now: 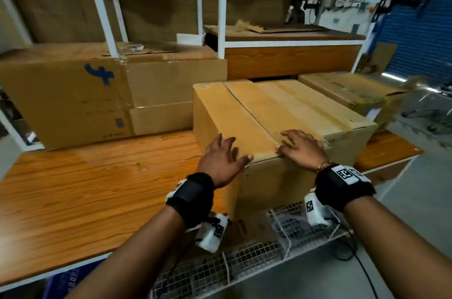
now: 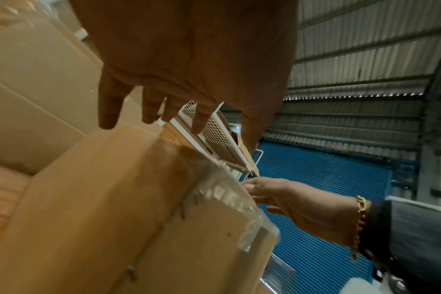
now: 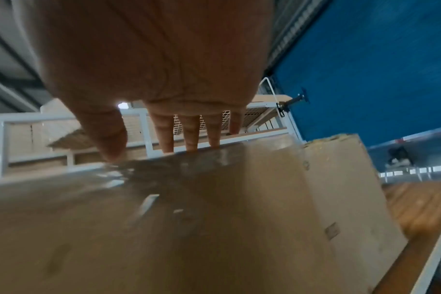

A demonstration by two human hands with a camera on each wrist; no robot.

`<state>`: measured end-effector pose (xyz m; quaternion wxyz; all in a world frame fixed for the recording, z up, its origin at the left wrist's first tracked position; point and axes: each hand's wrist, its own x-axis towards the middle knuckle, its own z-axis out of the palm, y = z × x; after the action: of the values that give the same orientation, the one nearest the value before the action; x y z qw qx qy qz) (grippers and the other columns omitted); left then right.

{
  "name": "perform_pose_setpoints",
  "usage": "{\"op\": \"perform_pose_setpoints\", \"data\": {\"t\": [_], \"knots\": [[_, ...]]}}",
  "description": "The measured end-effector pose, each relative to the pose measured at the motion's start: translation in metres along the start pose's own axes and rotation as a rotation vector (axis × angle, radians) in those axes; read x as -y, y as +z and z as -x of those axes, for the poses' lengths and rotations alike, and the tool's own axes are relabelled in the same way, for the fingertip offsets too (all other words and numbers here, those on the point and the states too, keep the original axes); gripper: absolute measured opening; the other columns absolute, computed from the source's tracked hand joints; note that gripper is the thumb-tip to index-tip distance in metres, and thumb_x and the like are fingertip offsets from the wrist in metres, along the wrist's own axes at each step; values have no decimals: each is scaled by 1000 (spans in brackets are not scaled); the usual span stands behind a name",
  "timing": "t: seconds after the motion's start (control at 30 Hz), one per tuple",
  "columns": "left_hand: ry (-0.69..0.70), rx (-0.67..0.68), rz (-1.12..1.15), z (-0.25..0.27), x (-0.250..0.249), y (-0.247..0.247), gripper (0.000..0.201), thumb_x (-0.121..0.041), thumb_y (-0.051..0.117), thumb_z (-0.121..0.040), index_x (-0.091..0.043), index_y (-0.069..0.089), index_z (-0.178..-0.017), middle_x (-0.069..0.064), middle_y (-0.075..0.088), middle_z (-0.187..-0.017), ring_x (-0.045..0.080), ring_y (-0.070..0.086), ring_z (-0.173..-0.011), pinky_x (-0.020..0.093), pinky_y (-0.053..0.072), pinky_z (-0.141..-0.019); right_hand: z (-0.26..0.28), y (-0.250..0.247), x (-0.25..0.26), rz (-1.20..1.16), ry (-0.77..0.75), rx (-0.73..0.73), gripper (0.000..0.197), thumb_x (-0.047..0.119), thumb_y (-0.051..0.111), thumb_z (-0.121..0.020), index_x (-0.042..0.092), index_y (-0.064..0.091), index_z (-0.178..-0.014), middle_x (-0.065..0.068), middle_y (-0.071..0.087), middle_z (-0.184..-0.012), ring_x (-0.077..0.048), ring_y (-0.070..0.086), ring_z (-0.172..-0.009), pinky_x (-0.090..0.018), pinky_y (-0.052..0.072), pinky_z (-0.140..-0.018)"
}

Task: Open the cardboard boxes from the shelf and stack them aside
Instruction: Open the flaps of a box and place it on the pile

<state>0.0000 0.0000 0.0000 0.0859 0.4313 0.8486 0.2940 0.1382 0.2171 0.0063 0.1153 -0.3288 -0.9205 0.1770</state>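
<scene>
A closed, taped cardboard box (image 1: 276, 112) stands on the wooden shelf board (image 1: 85, 188), its near corner towards me. My left hand (image 1: 223, 154) is spread over the box's near left top edge, fingers straight; in the left wrist view the left hand (image 2: 164, 111) hovers just above the box (image 2: 113, 208) without clear contact. My right hand (image 1: 299, 145) lies flat on the top near the taped seam, fingers spread. In the right wrist view the right hand's fingertips (image 3: 191, 143) rest on the glossy tape at the box's edge (image 3: 189, 199).
Larger cardboard boxes (image 1: 73, 93) stand at the back left, one with a blue mark. Another box (image 1: 347, 93) sits behind on the right. White shelf frame posts (image 1: 102, 12) rise behind. A wire mesh panel (image 1: 244, 257) runs along the front edge. A blue shutter (image 1: 420, 34) is at the right.
</scene>
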Motion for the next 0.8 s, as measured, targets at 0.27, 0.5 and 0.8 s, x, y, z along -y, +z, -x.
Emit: {"op": "perform_pose_setpoints", "data": {"t": [0.27, 0.5, 0.8], "knots": [[-151, -5, -253, -25, -26, 58, 110, -94, 33, -66, -30, 13, -152, 6, -3, -164, 40, 5, -147, 56, 30, -111, -23, -10, -37, 358, -138, 153, 90, 90, 22, -72, 36, 39, -143, 5, 37, -149, -25, 35, -131, -52, 36, -102], [-201, -8, -211, -26, -27, 56, 107, -95, 31, -64, -35, 14, -151, 2, -6, -164, 35, 21, -145, 51, 32, -113, -42, -12, -56, 216, 3, 83, 87, 84, 44, -74, 35, 36, -145, 0, 16, -161, -33, 21, -141, -52, 23, -110], [-309, -224, 183, -26, -18, 67, 83, -76, 49, -79, -39, 26, -150, 2, 13, -163, 28, 26, -145, 41, 29, -112, -45, -8, -63, 16, 69, -14, 94, 87, 56, -60, 36, 45, -138, 1, 36, -151, -33, 37, -129, -46, 38, -96]]}}
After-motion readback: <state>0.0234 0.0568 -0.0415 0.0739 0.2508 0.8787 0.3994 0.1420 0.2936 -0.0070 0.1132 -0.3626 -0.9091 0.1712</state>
